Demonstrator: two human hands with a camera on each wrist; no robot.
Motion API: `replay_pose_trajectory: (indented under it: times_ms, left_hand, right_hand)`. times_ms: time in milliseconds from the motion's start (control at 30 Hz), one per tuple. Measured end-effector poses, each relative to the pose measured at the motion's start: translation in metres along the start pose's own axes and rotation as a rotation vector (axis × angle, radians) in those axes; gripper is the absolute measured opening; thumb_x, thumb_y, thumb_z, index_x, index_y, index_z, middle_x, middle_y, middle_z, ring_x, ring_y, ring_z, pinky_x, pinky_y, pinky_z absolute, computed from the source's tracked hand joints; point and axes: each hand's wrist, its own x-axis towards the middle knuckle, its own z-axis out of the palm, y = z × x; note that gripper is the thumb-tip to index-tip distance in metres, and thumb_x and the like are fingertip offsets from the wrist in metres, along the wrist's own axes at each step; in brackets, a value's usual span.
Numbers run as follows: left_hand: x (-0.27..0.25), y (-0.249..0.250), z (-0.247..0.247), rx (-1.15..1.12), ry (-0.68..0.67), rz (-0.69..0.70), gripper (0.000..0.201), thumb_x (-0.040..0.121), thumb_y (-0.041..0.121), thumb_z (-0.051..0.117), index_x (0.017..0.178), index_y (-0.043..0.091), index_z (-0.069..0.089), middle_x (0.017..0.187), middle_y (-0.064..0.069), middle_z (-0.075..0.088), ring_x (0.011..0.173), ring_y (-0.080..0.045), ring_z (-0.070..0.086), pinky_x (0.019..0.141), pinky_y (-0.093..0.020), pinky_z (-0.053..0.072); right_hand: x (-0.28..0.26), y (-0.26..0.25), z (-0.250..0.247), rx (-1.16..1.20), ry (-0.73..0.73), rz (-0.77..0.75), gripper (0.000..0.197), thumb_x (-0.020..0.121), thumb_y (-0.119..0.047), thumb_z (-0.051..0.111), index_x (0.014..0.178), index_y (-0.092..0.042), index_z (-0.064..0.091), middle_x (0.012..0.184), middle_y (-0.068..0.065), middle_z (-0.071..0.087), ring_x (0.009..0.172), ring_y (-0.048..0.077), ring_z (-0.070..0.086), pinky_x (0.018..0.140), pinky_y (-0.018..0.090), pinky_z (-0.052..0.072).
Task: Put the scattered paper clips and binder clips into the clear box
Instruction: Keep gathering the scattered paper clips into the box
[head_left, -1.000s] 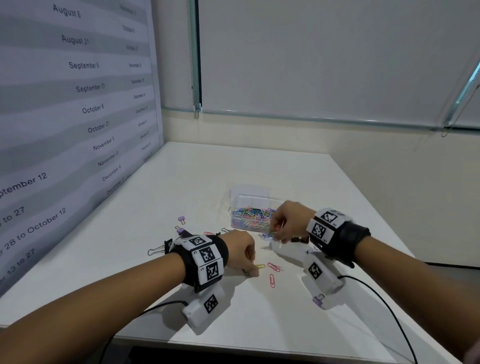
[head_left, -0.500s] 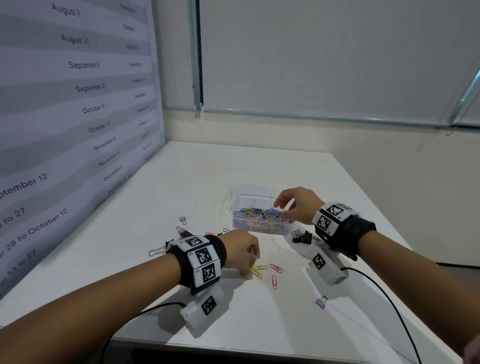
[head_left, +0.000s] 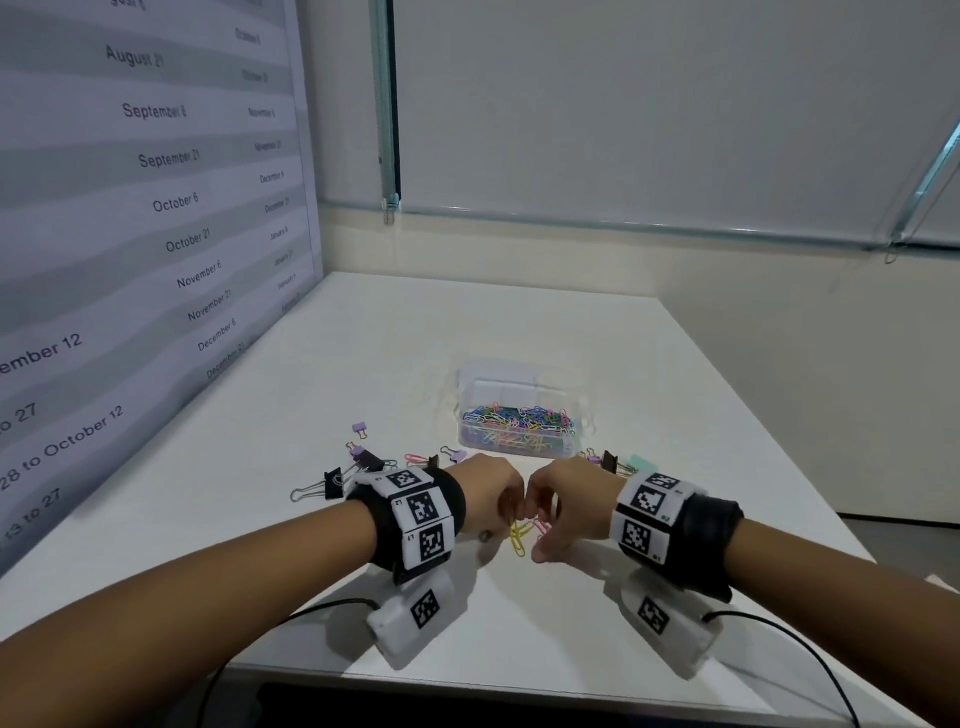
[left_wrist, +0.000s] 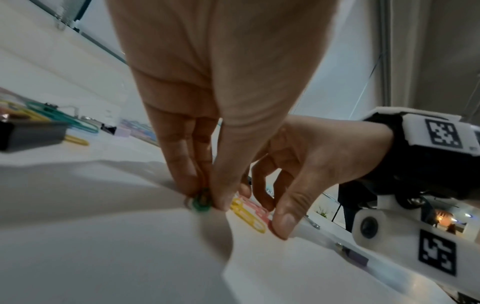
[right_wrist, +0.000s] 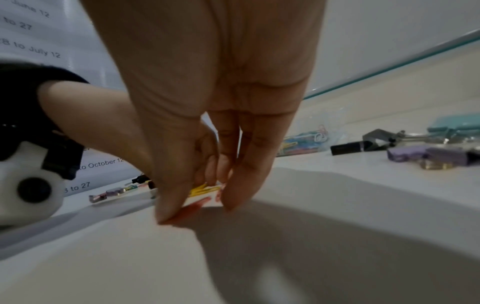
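Observation:
The clear box (head_left: 519, 415) stands mid-table, holding several coloured paper clips. In front of it my two hands meet over a small heap of yellow paper clips (head_left: 518, 536) and pink paper clips (head_left: 543, 527). My left hand (left_wrist: 202, 201) pinches a green paper clip (left_wrist: 200, 204) against the table, fingers pointing down. My right hand (right_wrist: 194, 207) has thumb and fingers curled round a pink paper clip (right_wrist: 193, 206) lying flat. The yellow paper clips (right_wrist: 203, 189) lie just behind it.
Black and purple binder clips (head_left: 332, 483) and loose clips (head_left: 415, 459) lie left of the box. A mint binder clip (head_left: 639, 461) and a black one (head_left: 609, 461) lie to its right. A printed wall panel (head_left: 156, 208) borders the table's left side. Cables trail off the near edge.
My right hand has come back from over the box to the heap beside my left hand. The left hand stays at the heap, now pinching a clip.

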Motion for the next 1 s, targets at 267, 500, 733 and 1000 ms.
replay_pose_trajectory:
  times_ms: [267, 500, 733, 1000]
  left_hand:
    - [-0.001, 0.0, 0.002, 0.04, -0.025, 0.093, 0.025, 0.084, 0.002, 0.056, 0.103, 0.01, 0.07, 0.106, -0.007, 0.07, 0.099, -0.021, 0.064, 0.075, -0.022, 0.043]
    - [-0.004, 0.003, 0.002, 0.175, 0.005, 0.051, 0.021, 0.088, 0.013, 0.056, 0.102, 0.002, 0.066, 0.11, -0.015, 0.064, 0.104, -0.029, 0.058, 0.082, -0.029, 0.042]
    - [-0.008, 0.005, 0.003, 0.174, -0.03, -0.011, 0.021, 0.091, 0.014, 0.047, 0.105, 0.004, 0.058, 0.111, -0.015, 0.064, 0.104, -0.03, 0.058, 0.086, -0.034, 0.046]
    - [-0.02, -0.008, -0.005, 0.104, 0.017, -0.057, 0.027, 0.093, 0.007, 0.039, 0.108, 0.01, 0.062, 0.115, -0.009, 0.063, 0.107, -0.026, 0.057, 0.089, -0.029, 0.042]
  right_hand:
    - [-0.002, 0.004, 0.0, 0.054, -0.016, -0.045, 0.014, 0.074, -0.012, 0.075, 0.089, -0.012, 0.074, 0.07, -0.009, 0.062, 0.06, -0.003, 0.053, 0.06, 0.007, 0.04]
    - [-0.006, 0.004, -0.001, 0.044, -0.019, -0.024, 0.009, 0.076, -0.015, 0.074, 0.084, -0.012, 0.074, 0.067, -0.009, 0.063, 0.052, -0.005, 0.055, 0.06, 0.008, 0.042]
    - [-0.003, 0.002, -0.006, 0.03, -0.044, 0.001, 0.003, 0.078, -0.016, 0.072, 0.076, -0.017, 0.071, 0.072, -0.005, 0.068, 0.044, -0.005, 0.055, 0.058, 0.014, 0.05]
    - [-0.005, 0.016, -0.013, 0.084, -0.027, 0.032, 0.009, 0.075, -0.014, 0.072, 0.081, -0.019, 0.069, 0.075, -0.003, 0.068, 0.054, 0.007, 0.06, 0.059, 0.017, 0.051]
